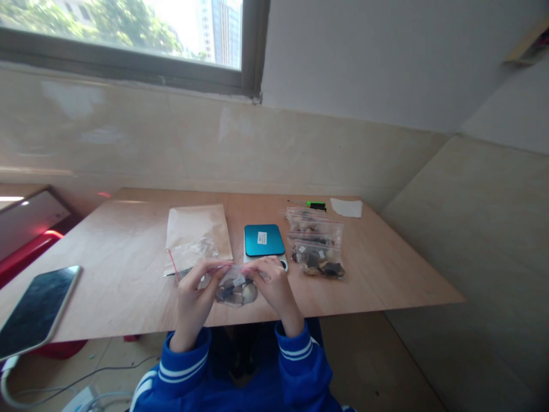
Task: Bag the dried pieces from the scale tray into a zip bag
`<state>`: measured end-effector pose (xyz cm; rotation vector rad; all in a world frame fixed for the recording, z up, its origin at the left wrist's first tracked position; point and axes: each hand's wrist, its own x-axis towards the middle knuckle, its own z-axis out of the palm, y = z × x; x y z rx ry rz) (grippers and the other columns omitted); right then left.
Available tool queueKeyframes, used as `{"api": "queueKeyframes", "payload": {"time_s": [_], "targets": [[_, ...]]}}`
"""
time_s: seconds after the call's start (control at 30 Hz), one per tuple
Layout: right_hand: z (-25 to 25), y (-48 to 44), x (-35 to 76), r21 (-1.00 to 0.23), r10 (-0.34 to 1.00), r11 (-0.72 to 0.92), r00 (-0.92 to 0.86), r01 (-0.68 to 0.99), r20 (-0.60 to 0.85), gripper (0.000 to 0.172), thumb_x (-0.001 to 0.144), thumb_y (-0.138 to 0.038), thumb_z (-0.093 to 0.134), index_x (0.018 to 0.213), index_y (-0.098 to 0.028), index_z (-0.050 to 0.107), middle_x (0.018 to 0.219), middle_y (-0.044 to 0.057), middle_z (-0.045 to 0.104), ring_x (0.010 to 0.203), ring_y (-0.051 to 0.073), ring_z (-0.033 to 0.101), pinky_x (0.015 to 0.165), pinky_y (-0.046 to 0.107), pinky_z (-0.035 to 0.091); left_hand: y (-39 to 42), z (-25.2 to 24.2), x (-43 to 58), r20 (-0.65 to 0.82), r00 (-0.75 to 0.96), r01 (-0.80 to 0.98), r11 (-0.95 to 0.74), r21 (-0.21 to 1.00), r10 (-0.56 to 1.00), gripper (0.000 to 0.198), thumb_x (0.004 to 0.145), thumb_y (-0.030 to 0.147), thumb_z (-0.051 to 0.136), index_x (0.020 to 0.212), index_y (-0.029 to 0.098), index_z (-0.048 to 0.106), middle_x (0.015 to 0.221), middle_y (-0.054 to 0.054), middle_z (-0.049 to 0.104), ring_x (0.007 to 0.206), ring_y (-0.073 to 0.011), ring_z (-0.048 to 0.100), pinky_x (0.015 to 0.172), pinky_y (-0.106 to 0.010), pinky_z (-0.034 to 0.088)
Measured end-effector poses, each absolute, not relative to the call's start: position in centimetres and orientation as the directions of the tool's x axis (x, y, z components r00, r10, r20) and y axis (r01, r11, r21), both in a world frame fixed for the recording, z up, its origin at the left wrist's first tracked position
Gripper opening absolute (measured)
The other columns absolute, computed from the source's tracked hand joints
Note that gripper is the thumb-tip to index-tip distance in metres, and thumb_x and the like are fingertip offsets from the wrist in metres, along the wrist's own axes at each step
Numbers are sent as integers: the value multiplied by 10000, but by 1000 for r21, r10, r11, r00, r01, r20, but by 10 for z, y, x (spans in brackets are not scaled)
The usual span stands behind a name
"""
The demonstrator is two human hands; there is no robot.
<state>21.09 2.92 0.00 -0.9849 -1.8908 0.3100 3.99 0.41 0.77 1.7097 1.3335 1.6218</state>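
Note:
A clear zip bag (235,293) with a pink-red top edge hangs between my two hands at the front of the table. Dark and pale pieces, perhaps stones or shells, and a small white label show inside it. My left hand (201,286) pinches the left part of its top edge. My right hand (268,280) pinches the right part, with fingers closed. Just beyond my hands lies a small digital scale (265,240) with a blue-green plate and a white sticker, its front partly hidden by my right hand.
Several filled zip bags (318,257) lie right of the scale. Behind them are a green-and-black screwdriver (316,205) and a white paper scrap (346,208). A brown paper sheet or envelope (199,226) with clear bags (195,250) lies left. A tablet or phone (38,309) overhangs the left edge.

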Motion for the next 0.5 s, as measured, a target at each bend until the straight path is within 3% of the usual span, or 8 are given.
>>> {"api": "queueKeyframes", "payload": {"time_s": [0.27,0.5], "targets": [[-5,31,216,-567,763,603,-197,561,616,276,945,-246,529,721,-231,690,714,0,729,693,168,626,728,312,404,6,1,30,503,-216,366,-408,836,837,101,842,301,638,856,225,702,830,4,712,790,-144,641,725,-252,496],[-2,31,224,-661,820,564,-241,495,519,128,902,-304,603,914,-247,717,885,3,754,835,180,657,801,314,425,7,-1,29,441,-319,290,-356,888,839,135,825,340,653,857,217,698,812,4,704,755,-144,635,689,-250,492]]}}
